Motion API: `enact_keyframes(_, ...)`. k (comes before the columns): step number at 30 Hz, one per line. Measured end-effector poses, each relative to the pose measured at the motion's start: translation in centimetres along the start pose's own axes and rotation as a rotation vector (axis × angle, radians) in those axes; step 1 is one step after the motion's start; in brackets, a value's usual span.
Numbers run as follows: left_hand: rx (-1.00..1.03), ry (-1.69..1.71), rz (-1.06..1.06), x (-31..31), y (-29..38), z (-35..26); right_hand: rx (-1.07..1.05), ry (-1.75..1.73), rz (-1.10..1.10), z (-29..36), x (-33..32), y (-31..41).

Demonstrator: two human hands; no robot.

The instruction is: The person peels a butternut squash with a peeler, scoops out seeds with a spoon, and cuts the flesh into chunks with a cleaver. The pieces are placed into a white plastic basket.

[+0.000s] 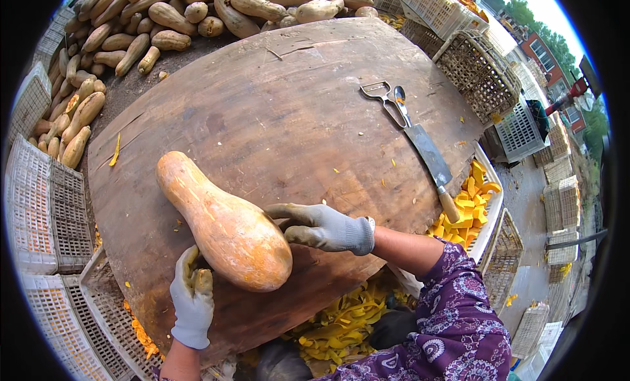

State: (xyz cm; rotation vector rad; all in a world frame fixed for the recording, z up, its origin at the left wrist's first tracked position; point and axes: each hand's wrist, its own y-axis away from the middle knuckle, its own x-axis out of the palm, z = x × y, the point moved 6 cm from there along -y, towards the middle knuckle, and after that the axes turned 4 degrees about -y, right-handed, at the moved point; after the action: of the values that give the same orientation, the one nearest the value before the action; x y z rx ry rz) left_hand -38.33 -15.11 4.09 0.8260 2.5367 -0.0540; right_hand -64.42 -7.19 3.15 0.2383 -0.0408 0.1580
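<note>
A large butternut-type squash (231, 228) with tan-orange skin lies slantwise on the worn wooden board (275, 115), its neck towards the upper left. My right hand (320, 228), in a grey knitted glove with a stained palm, has its fingers against the squash's right side. On the opposite side, my gloved left hand (192, 295) touches the lower left flank with curled fingers. Some left fingertips are hidden by the squash. Between them, both hands steady it. To the right lie a Y-shaped peeler (389, 101), a metal spoon (400, 96) and a wooden-handled cleaver (429, 157).
Cut yellow squash chunks (462, 218) fill a white crate (492, 204) by the board's right edge. Peel strips (339, 327) heap below the near edge. Whole squashes (167, 19) are piled beyond it. Plastic crates (49, 204) line the left; stacked crates (475, 71) stand right.
</note>
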Motion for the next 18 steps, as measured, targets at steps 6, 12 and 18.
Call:
enact_keyframes(6,0.468,-1.047,-0.014,0.1,-5.5,-3.3,-0.119,0.77,-0.755,1.9,-15.8,9.6)
enact_keyframes(12,0.693,-1.135,0.126,1.3,-10.3,-5.1,0.294,1.066,-1.051,-2.8,-21.3,22.8)
enact_keyframes(18,0.734,-1.206,0.08,1.2,-10.0,-4.3,0.283,1.076,-1.143,-6.6,-19.1,27.6)
